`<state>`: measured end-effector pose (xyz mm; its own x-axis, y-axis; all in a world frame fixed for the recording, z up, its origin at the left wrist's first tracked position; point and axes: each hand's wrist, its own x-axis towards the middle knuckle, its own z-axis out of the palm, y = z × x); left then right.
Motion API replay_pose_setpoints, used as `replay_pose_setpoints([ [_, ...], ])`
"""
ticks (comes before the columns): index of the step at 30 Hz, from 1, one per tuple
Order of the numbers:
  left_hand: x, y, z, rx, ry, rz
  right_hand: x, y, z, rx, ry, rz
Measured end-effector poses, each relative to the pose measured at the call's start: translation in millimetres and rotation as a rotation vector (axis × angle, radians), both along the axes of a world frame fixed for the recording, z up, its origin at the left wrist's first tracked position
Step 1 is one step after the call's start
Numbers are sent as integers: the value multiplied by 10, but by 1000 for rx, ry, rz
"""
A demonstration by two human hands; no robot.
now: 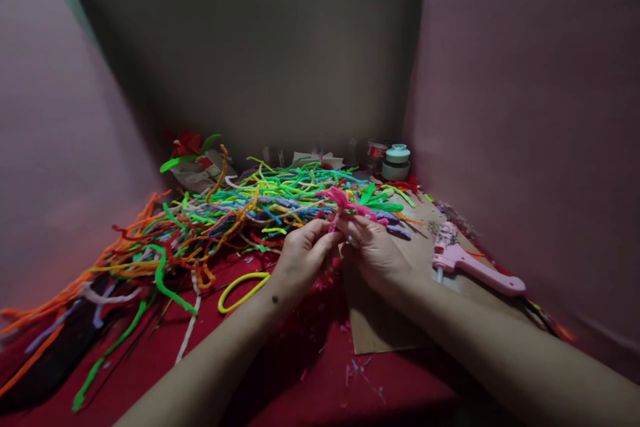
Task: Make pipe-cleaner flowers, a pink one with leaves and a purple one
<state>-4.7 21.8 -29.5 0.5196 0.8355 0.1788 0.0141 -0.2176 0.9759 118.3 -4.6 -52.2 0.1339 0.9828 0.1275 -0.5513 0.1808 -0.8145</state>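
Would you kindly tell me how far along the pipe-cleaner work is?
Green leaf-like loops look already shaped. The left hand and right hand hold a pink pipe-cleaner piece. Loose pipe cleaners lie heaped, a pink glue gun unheld; what's left is unclear.

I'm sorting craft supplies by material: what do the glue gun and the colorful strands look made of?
The glue gun looks like smooth pink plastic, judging by its even, moulded body. The colorful strands seem to be fuzzy pipe cleaners, probably wire inside, since they hold loose bends; the core isn't visible.
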Motion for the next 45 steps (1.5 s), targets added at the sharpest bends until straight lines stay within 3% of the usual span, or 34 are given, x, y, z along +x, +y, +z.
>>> replay_pose_setpoints([
  [3,8,-4,-77,299,117,181,-21,-13,12,-21,17,-48],
  [5,14,-2,-100,295,134,186,-25,-15,14,-11,3,-58],
  [13,29,-38,48,-258,-163,-8,-29,18,-8,-13,-32,-23],
  [22,-50,61,53,-503,-285,-302,34,-7,7,42,-131,34],
  [25,-32,37,42,-312,-168,-207,17,-7,2,31,-171,-50],
  [31,-20,-8,-96,582,300,210,-22,-41,25,54,-207,-122],
  [34,-39,18,-168,853,460,324,-21,-58,32,3,-244,-151],
  [37,-56,77,-230,1021,519,353,-20,-56,31,34,-241,-168],
  [40,-69,138,-276,1146,509,296,-25,-50,35,68,-269,-216],
  [42,-70,147,-278,1108,461,261,-30,-53,47,47,-289,-207],
  [45,-47,97,-225,871,327,229,-33,-71,72,50,-256,-128],
])
